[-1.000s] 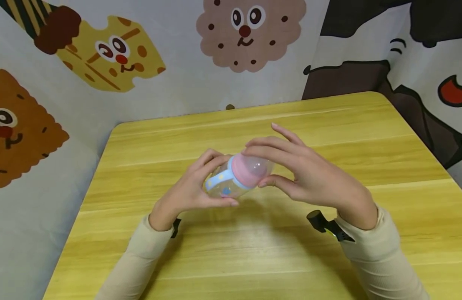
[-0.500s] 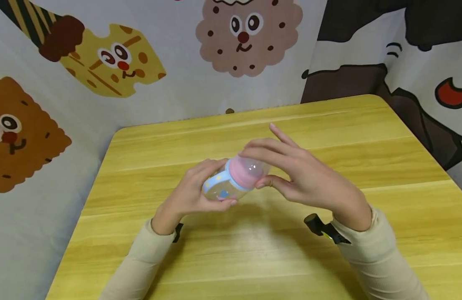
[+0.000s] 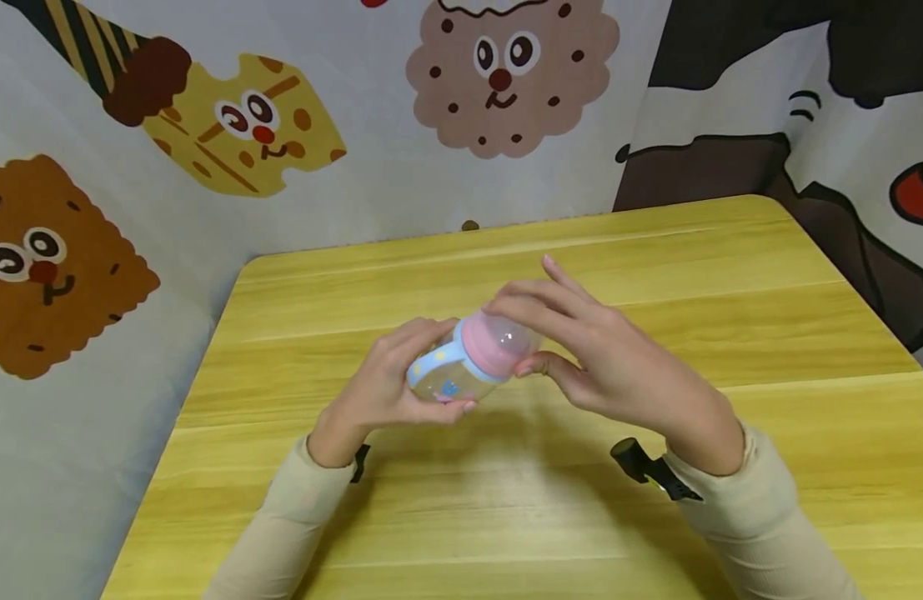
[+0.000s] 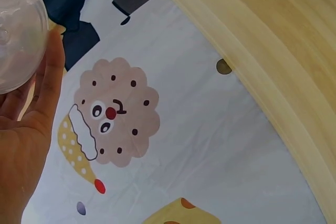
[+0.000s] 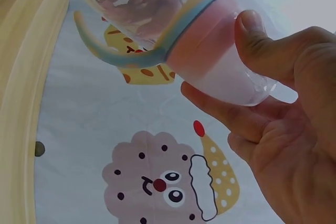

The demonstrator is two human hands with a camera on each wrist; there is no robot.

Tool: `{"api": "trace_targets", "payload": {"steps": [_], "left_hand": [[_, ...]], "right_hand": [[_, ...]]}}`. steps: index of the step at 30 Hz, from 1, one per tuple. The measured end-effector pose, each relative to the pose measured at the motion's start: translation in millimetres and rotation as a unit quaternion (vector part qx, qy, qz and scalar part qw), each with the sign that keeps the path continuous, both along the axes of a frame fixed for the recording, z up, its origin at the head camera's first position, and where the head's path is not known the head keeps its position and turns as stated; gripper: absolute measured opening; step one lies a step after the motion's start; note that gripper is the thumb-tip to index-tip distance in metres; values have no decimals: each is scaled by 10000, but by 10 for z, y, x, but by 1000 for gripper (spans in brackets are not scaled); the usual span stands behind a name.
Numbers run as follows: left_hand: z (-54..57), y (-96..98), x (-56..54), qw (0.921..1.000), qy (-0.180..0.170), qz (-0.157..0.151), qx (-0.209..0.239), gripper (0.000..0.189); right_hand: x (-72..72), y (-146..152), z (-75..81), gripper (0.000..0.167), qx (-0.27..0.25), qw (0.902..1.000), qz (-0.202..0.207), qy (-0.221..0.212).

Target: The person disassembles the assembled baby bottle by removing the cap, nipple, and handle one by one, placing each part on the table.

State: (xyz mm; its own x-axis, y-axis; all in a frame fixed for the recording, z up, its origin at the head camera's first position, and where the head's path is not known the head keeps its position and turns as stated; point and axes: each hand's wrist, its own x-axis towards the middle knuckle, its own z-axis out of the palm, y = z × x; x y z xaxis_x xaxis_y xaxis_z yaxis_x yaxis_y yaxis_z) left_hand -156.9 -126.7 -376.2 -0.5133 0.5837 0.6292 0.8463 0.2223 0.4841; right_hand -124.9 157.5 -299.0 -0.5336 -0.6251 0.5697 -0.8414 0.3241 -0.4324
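A clear baby bottle (image 3: 452,385) with a pink collar, a domed transparent cap and light blue handles is held tilted above the table, its cap toward the right. My left hand (image 3: 386,375) grips the bottle's body, thumb below and fingers behind it. Thumb and fingers of my right hand (image 3: 604,350) pinch the cap end, with the little finger lifted away. In the right wrist view the right thumb presses the clear cap (image 5: 226,77), just beside the pink collar (image 5: 207,38). The bottle's round clear base (image 4: 21,38) shows in the left wrist view.
The yellow wood-grain table (image 3: 461,517) lies under both hands. Behind it hangs a white cloth (image 3: 386,192) printed with cartoon biscuits and cheese, running along the back and sides. A black wrist strap (image 3: 656,471) is on the right wrist.
The bottle has turned slightly in the left hand and come a little lower. Both hands keep their hold; the head view has shifted slightly.
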Motion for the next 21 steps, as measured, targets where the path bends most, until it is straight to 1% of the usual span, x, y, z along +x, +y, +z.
{"api": "trace_targets", "payload": {"steps": [3, 6, 10, 13, 16, 21], "left_hand": [[-7, -3, -3, 10000, 65, 49, 35, 75], [-17, 12, -6, 9998, 85, 159, 81, 76], [-50, 51, -17, 9997, -25, 231, 11, 77], [-70, 57, -27, 9998, -85, 171, -47, 77], [-69, 53, -30, 9998, -117, 142, 12, 76], [-64, 43, -33, 9995, -211, 234, 68, 76]], "right_hand": [[8, -31, -29, 69, -61, 9998, -146, 115], [13, -68, -34, 70, -84, 9986, -409, 309], [15, -52, -29, 69, -68, 9977, -575, 341], [5, -8, -24, 69, -41, 9988, -458, 192], [-10, 38, 6, 68, -9, 9992, -371, 129], [-36, 122, 62, 68, 48, 9990, -424, 133]]}}
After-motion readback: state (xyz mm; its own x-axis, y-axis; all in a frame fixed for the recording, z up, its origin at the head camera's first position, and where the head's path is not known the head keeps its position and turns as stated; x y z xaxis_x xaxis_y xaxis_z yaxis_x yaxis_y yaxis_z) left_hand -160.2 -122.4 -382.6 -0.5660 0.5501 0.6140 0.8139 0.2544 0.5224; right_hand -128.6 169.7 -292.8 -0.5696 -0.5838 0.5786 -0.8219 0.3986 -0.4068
